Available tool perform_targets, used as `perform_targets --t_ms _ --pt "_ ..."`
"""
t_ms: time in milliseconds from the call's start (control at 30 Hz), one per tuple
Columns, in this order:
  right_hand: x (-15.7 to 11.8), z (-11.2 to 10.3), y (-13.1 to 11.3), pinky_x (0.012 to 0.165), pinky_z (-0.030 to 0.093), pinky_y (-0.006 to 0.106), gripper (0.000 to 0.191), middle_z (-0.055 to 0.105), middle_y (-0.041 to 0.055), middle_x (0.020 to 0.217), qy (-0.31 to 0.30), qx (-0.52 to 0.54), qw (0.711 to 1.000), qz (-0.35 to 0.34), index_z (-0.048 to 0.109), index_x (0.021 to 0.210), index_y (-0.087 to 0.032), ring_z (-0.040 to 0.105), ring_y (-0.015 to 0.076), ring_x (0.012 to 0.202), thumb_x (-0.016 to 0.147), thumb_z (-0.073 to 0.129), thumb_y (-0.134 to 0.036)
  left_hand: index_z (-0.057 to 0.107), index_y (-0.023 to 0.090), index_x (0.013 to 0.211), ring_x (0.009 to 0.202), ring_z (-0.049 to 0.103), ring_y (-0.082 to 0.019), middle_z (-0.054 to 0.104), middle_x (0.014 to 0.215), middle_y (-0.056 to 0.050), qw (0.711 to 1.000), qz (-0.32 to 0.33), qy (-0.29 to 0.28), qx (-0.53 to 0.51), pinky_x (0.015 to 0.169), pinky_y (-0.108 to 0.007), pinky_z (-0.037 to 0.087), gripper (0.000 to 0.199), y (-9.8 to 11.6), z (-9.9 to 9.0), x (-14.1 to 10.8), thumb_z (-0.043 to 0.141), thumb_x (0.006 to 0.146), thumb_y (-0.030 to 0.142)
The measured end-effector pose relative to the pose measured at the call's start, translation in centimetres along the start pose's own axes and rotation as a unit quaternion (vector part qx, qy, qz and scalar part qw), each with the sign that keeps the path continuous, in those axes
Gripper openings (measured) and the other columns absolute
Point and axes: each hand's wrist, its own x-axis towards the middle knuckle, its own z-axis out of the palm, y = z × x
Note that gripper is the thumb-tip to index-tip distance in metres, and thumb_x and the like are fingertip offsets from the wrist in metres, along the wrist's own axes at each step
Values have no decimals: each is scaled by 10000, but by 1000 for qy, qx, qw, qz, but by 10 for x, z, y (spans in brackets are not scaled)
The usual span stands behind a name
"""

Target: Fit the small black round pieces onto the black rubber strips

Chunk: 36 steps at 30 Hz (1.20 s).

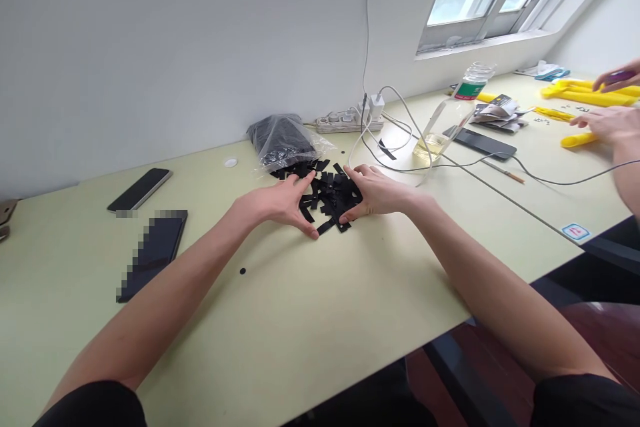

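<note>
A loose pile of short black strips [327, 193] lies on the pale table in front of me. My left hand [287, 203] rests at the pile's left side, fingers spread and thumb on the table near the front strips. From the right, my right hand [370, 193] reaches around the other side, its thumb and fingers apart at the edge of the strips. Neither hand lifts anything. Directly behind the pile, a clear plastic bag [283, 140] full of black material lies against the wall, with strips near its mouth.
Two dark phones [140, 189] [157, 257] lie at left. Behind are a power strip [345, 122] with white cables and a tilted clear bottle [450, 113] holding yellowish liquid. Another phone [480, 143] lies right. A co-worker's hands [607, 120] are among yellow pieces [590, 92].
</note>
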Motion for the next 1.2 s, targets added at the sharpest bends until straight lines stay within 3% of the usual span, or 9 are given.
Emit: perform_targets --t_ms 200,300,400,567,667,800,933,1067,1200 --pt "7 1 -4 971 504 414 841 463 136 1401 -1 47 999 -14 614 1312 -234 549 367 1220 633 777 -703 -97 296 1632 1458 354 -410 183 1679 -138 997 58 20 -46 1088 -441 427 1449 4 1 28 711 549 822" --pt "3 2 -7 902 525 397 695 402 155 1446 26 55 998 -13 638 1220 -203 592 330 1131 672 789 -603 151 299 1618 1362 469 -387 350 1590 -138 994 84 29 -56 1039 -422 465 1293 10 1 39 722 566 787" --pt "0 3 -11 778 538 375 520 483 154 1324 41 74 996 -26 660 1087 -189 621 292 990 697 787 -508 399 278 1497 1275 535 -377 420 1516 -135 992 108 35 -57 975 -415 500 1092 15 -1 47 729 570 750" --pt "3 4 -14 609 472 339 317 593 110 1043 55 93 994 -28 641 885 -198 602 249 799 670 784 -383 504 249 1369 1110 630 -347 448 1459 -137 989 134 36 -49 821 -373 535 989 30 -2 59 748 550 745" --pt "5 5 -11 540 395 318 156 595 58 787 52 144 988 -16 577 732 -205 555 208 670 687 714 -265 534 184 1290 1089 623 -359 535 1319 -156 985 126 114 -37 840 -401 523 1019 46 12 64 712 538 849" --pt "3 8 -7 498 358 281 127 582 9 666 -25 346 938 -29 579 752 -205 512 159 593 751 684 -275 538 165 1219 1119 601 -335 589 1237 -149 961 99 250 -56 898 -413 499 771 57 41 64 621 763 781" --pt "1 4 -8 626 458 292 202 659 24 765 -89 444 889 -67 651 772 -177 591 168 707 764 742 -357 550 187 1154 1009 656 -295 669 1119 -112 953 94 280 -69 796 -371 509 509 49 58 56 619 875 607" --pt "-2 1 -14 632 463 288 286 671 7 752 -76 414 902 -92 687 774 -178 598 158 697 768 764 -453 575 197 1147 885 698 -303 730 973 -96 954 104 272 -70 705 -365 499 382 39 60 47 604 909 494" --pt "-3 0 -21 536 440 266 332 608 -24 632 31 374 924 -68 685 786 -184 569 132 587 767 785 -499 627 214 1172 938 708 -302 749 1011 -89 954 108 264 -97 735 -352 512 342 26 57 44 653 862 355"
